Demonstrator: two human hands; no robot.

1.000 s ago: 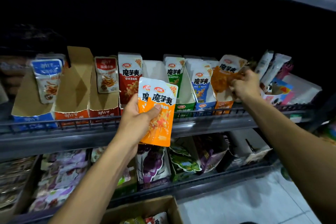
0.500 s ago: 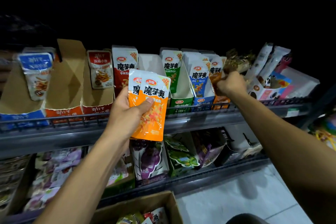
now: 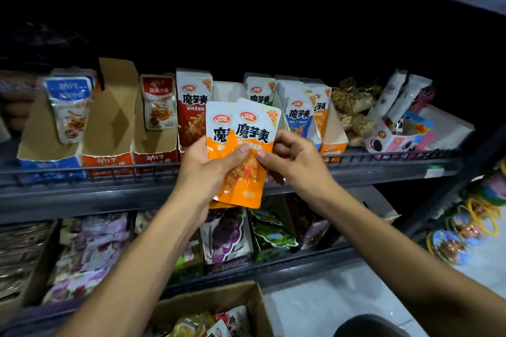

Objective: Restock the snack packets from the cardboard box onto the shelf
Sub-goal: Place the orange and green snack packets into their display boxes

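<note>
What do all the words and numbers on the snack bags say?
"魔芋爽": big black letters on the orange packets held by both hands.
"20%": top corner of the front orange packet.
"魔芋爽": red packet and blue packet on the shelf.
Red oval logos, smaller print and the mirrored box labels: too blurred to read.

A row of display boxes (image 3: 156,145) stands along the shelf (image 3: 82,194), each with packets upright in it. In front of the row's middle, the left hand (image 3: 208,169) and right hand (image 3: 295,161) hold a few overlapping snack packets (image 3: 243,153) between them. A lower shelf (image 3: 287,262) sits beneath, with bags on it. The cardboard box (image 3: 219,301) lies below and in front, with packets in it.
</note>
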